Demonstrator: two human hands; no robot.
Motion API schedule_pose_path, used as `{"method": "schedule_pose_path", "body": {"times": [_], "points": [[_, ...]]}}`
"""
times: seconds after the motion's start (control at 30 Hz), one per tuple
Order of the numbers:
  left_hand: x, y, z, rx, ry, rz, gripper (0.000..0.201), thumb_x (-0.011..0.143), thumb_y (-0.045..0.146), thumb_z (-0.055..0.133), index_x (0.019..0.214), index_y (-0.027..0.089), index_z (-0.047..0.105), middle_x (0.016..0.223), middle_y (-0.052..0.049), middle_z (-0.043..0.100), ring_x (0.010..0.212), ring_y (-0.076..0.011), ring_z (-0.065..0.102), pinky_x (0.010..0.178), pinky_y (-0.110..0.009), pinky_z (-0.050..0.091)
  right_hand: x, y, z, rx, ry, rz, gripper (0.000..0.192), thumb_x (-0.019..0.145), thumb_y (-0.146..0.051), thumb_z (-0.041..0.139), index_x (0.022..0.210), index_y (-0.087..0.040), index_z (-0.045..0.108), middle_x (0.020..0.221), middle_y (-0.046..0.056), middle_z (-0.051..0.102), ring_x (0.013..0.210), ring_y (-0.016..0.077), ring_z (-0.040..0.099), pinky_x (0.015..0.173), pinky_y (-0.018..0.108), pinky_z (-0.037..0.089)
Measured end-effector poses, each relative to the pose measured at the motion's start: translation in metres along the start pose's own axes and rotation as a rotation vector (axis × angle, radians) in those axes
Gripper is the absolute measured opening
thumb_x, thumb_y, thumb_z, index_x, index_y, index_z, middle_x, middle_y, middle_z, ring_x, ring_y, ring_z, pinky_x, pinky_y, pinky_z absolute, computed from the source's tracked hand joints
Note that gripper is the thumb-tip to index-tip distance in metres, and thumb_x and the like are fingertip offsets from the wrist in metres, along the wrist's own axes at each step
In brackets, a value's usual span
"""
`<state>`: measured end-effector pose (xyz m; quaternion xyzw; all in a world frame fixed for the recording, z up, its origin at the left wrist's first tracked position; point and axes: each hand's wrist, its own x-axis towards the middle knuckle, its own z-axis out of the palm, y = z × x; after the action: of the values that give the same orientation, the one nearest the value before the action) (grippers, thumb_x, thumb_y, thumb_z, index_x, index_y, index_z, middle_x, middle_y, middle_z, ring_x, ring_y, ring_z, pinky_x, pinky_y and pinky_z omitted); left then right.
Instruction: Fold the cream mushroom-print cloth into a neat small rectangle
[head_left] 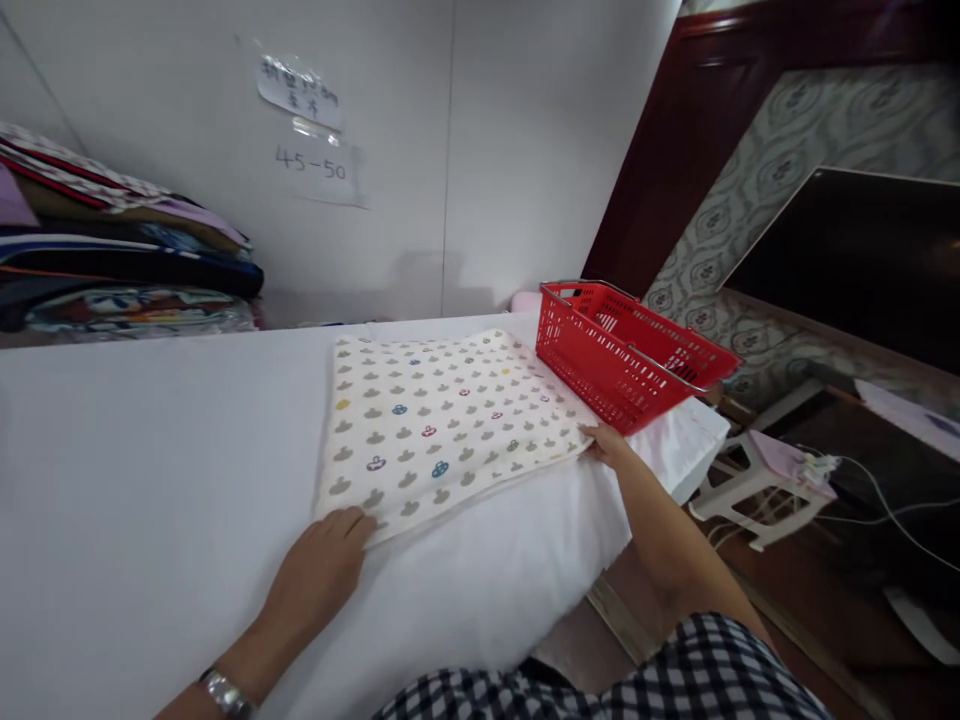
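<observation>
A white cloth (pixel 442 420) printed with small grey and coloured mushroom shapes lies spread nearly flat on the white-covered table (pixel 150 480). It looks like a baby blanket, though I cannot be sure of its kind. At its near left corner, my left hand (pixel 330 550) is closed on the edge, with the fingertips curled over and the thumb hidden. My right hand (pixel 606 443) pinches the near right corner between thumb and fingers. The near edge runs fairly straight between both hands. Just beyond my right hand stands a red plastic basket (pixel 589 355), close beside the cloth's right edge.
Folded textiles (pixel 120 250) are stacked at the back left. Paper signs (pixel 319 170) hang on the white wall behind the table. Right of the table are a plastic stool (pixel 787 465) with a cable on it and a dark screen (pixel 862 260).
</observation>
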<state>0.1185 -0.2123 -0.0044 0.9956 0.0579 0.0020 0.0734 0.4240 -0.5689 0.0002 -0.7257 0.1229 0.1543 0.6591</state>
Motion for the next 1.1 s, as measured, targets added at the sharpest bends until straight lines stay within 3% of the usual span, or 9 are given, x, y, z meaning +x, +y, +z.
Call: {"method": "schedule_pose_path", "body": {"times": [0.13, 0.3, 0.4, 0.67, 0.93, 1.1], "points": [[-0.001, -0.005, -0.003, -0.002, -0.003, 0.015, 0.039, 0.078, 0.003, 0.037, 0.1, 0.018, 0.066, 0.108, -0.008, 0.063, 0.101, -0.0218, 0.056, 0.088, -0.036, 0.043, 0.007, -0.006, -0.005, -0.037, 0.019, 0.027, 0.007, 0.079, -0.017, 0.06, 0.078, -0.016, 0.053, 0.059, 0.001, 0.06, 0.054, 0.0151, 0.06, 0.058, 0.029, 0.054], [-0.01, -0.018, 0.002, -0.014, 0.15, -0.047, 0.033, 0.08, 0.013, 0.039, 0.1, 0.02, 0.065, 0.108, -0.007, 0.062, 0.098, -0.0219, 0.058, 0.082, -0.035, 0.047, 0.015, -0.031, 0.001, -0.108, -0.009, -0.04, 0.006, 0.079, -0.014, 0.058, 0.075, -0.017, 0.055, 0.059, -0.001, 0.059, 0.056, 0.0122, 0.058, 0.061, 0.026, 0.054], [-0.017, -0.025, 0.008, -0.013, 0.179, -0.035, 0.032, 0.079, 0.013, 0.041, 0.098, 0.022, 0.065, 0.108, -0.006, 0.062, 0.098, -0.0221, 0.059, 0.083, -0.035, 0.048, 0.016, -0.038, 0.006, -0.156, -0.05, -0.102, 0.003, 0.08, -0.017, 0.06, 0.078, -0.017, 0.057, 0.064, -0.001, 0.061, 0.06, 0.0107, 0.059, 0.064, 0.023, 0.053], [-0.022, -0.03, 0.02, 0.061, 0.141, 0.067, 0.033, 0.077, 0.01, 0.039, 0.092, 0.021, 0.067, 0.104, -0.008, 0.064, 0.098, -0.0234, 0.058, 0.086, -0.038, 0.046, 0.013, -0.014, 0.0, -0.476, 0.057, -0.054, 0.012, 0.073, -0.011, 0.065, 0.067, -0.016, 0.056, 0.044, -0.003, 0.052, 0.043, 0.0125, 0.053, 0.046, 0.023, 0.047], [-0.022, -0.028, 0.02, 0.015, 0.137, 0.048, 0.031, 0.078, 0.011, 0.039, 0.092, 0.018, 0.066, 0.102, -0.009, 0.065, 0.097, -0.0228, 0.058, 0.087, -0.038, 0.046, 0.015, -0.011, -0.004, -0.689, 0.079, -0.015, 0.023, 0.066, -0.023, 0.077, 0.064, -0.016, 0.056, 0.035, -0.003, 0.048, 0.039, 0.0129, 0.051, 0.041, 0.021, 0.038], [-0.025, -0.03, 0.023, 0.009, 0.185, 0.045, 0.03, 0.079, 0.015, 0.038, 0.091, 0.018, 0.066, 0.103, -0.01, 0.065, 0.099, -0.0245, 0.058, 0.09, -0.04, 0.046, 0.02, -0.011, -0.006, -0.756, 0.13, 0.0, 0.026, 0.06, -0.025, 0.081, 0.059, -0.016, 0.057, 0.035, -0.001, 0.047, 0.045, 0.0167, 0.055, 0.045, 0.023, 0.039]]}}
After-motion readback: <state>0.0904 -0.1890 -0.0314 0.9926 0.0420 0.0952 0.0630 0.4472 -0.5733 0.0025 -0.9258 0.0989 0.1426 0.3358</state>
